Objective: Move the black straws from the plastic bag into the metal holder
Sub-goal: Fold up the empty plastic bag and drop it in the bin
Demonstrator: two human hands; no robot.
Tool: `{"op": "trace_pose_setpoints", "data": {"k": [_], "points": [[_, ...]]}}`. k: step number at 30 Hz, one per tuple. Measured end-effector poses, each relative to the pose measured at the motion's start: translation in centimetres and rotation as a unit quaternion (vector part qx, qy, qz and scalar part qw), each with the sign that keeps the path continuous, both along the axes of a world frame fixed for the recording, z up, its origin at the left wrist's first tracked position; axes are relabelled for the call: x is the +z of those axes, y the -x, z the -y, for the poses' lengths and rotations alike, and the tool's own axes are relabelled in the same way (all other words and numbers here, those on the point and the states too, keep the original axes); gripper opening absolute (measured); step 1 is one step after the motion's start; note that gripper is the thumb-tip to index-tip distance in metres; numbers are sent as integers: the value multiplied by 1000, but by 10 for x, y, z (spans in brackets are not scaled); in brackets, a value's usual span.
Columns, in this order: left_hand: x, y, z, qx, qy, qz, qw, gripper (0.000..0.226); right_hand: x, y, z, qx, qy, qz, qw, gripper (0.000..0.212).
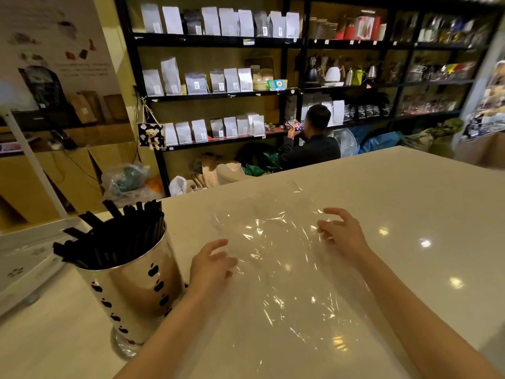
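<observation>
— Where are the black straws?

— Bunched in the metal holder at lower left of the frame, tips fanning toward the upper left. The holder stands upright on the pale counter, just left of the left hand.

— And the plastic bag?

— Spread flat and crinkled at centre frame, between and under both hands. No straws show inside it.

— The hands themselves?

— Left palm down on the bag's left edge, fingers loosely spread, clasping nothing. The right hand rests on the bag's right side, fingers curled and splayed, also unclenched. Both forearms reach in from the bottom edge.

— Any readable writing?

— The poster at upper left carries text too blurred to read.
</observation>
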State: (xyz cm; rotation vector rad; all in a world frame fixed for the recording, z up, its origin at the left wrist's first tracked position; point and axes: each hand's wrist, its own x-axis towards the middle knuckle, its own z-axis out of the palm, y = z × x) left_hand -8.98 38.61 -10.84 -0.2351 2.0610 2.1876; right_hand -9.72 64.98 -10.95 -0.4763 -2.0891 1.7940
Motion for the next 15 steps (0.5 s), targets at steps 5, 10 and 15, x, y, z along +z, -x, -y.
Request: {"op": "trace_pose_setpoints", "data": {"k": [5,10,15], "points": [[14,0,1,-14,-64,2,998,33,23,-1,-11,17,21,-52,998,11],[28,-4,0,-18,-68,-57,996,39,51,-4,-17,23,43,-94,994,6],[38,-4,-4,19,-17,-135,990,44,73,-7,-25,92,9,-75,993,16]]}}
